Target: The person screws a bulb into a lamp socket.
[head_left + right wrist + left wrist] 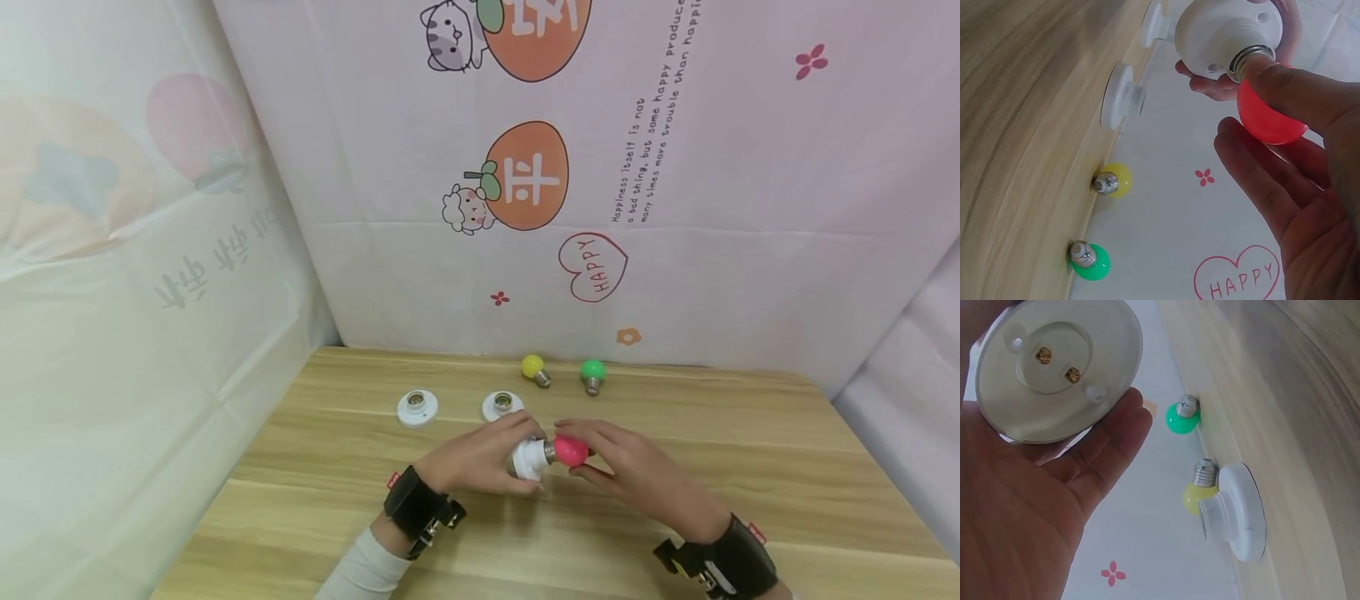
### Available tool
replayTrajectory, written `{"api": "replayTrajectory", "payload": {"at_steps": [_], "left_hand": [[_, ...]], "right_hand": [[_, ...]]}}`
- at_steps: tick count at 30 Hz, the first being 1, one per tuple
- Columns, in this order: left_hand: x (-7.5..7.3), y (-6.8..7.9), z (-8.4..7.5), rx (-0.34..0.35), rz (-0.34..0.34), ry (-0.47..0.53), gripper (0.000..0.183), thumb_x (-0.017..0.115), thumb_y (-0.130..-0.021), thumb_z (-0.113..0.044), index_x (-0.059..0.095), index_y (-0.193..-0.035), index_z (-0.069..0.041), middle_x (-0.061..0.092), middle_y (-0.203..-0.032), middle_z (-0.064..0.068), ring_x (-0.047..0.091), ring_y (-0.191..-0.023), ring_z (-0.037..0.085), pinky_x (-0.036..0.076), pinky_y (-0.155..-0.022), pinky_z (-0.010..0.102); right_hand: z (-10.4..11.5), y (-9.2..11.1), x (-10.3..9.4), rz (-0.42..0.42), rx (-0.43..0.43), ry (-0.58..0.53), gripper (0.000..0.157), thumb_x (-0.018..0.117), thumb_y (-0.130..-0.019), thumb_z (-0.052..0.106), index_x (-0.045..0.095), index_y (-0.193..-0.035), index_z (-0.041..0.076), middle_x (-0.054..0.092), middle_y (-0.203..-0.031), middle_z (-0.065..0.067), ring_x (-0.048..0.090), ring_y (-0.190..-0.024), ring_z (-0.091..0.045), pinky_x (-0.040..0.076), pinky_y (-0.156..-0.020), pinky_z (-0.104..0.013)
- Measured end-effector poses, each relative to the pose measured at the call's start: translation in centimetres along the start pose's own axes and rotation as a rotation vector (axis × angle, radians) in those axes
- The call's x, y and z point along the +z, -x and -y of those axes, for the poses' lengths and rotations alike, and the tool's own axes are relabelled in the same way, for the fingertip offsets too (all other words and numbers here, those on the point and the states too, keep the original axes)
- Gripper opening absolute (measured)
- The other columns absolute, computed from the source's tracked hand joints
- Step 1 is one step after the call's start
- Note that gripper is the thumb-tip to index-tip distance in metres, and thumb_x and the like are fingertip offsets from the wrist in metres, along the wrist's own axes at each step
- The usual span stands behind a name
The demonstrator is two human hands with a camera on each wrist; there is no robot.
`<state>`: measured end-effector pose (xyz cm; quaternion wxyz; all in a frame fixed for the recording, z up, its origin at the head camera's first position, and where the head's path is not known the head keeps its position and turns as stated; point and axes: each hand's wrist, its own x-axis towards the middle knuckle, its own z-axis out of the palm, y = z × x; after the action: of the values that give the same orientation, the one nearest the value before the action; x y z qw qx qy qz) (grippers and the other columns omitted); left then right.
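My left hand (487, 457) grips a white round lamp socket (529, 458) by its base, holding it tipped sideways above the table. In the left wrist view the underside of that socket base (1060, 419) shows two brass screws. With thumb and fingers my right hand (637, 471) holds a red light bulb (572, 451). The bulb's metal thread (1251, 60) sits at the mouth of the socket, partly inside it, in the right wrist view. My right thumb (1297, 94) lies along the bulb near its thread.
Two more white sockets stand on the wooden table (315, 500), one at the left (417, 408) and one behind my left hand (501, 406). A yellow bulb (533, 367) and a green bulb (592, 372) lie near the back edge, before a printed cloth (390, 275).
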<state>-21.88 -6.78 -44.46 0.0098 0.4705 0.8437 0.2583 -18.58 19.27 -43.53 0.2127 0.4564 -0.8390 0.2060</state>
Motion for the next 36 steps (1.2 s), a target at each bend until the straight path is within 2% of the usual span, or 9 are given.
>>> {"api": "replayTrajectory", "payload": {"at_steps": [3,11,19,28,36], "left_hand": [[0.02,-0.02,0.0,0.013,-0.003,-0.004,0.051,0.074,-0.078,-0.048,0.05,-0.115,-0.022,0.044,-0.111,-0.013,0.046,-0.093,0.002,0.045,-0.069,0.011],[0.35,0.09,0.13,0.01,0.002,0.02,0.049,0.072,-0.079,-0.048,0.051,-0.115,-0.023,0.045,-0.111,-0.013,0.046,-0.094,0.002,0.045,-0.071,0.013],[0.39,0.04,0.07,0.035,-0.026,0.016,0.048,0.074,-0.079,-0.043,0.05,-0.114,-0.021,0.044,-0.11,-0.013,0.045,-0.094,0.003,0.045,-0.072,0.012],[0.4,0.0,0.07,0.048,-0.028,0.004,0.049,0.075,-0.078,-0.043,0.049,-0.113,-0.021,0.044,-0.109,-0.012,0.043,-0.096,0.003,0.043,-0.073,0.011],[0.34,0.09,-0.06,0.046,-0.025,0.0,0.05,0.076,-0.077,-0.041,0.049,-0.113,-0.021,0.044,-0.109,-0.012,0.043,-0.096,0.003,0.043,-0.074,0.01]], "right_hand": [[0.1,-0.02,0.08,0.009,0.0,0.004,0.062,0.079,-0.077,0.022,0.054,-0.133,0.012,0.058,-0.13,-0.004,0.057,-0.114,-0.016,0.052,-0.088,-0.033],[0.17,-0.23,0.44,-0.062,-0.062,0.015,0.063,0.084,-0.069,0.017,0.059,-0.126,0.009,0.057,-0.125,-0.001,0.058,-0.108,-0.013,0.053,-0.086,-0.028],[0.31,-0.2,0.4,-0.06,-0.02,0.001,0.064,0.083,-0.071,0.017,0.058,-0.129,0.012,0.059,-0.124,0.001,0.059,-0.109,-0.013,0.053,-0.086,-0.029],[0.48,-0.06,0.47,-0.057,0.013,-0.032,0.062,0.08,-0.076,0.023,0.055,-0.132,0.014,0.061,-0.122,0.001,0.061,-0.1,-0.009,0.054,-0.079,-0.022],[0.54,0.08,0.47,0.013,0.078,-0.084,0.054,0.07,-0.087,0.034,0.053,-0.133,0.013,0.062,-0.12,-0.001,0.061,-0.094,-0.006,0.055,-0.076,-0.022]]}}
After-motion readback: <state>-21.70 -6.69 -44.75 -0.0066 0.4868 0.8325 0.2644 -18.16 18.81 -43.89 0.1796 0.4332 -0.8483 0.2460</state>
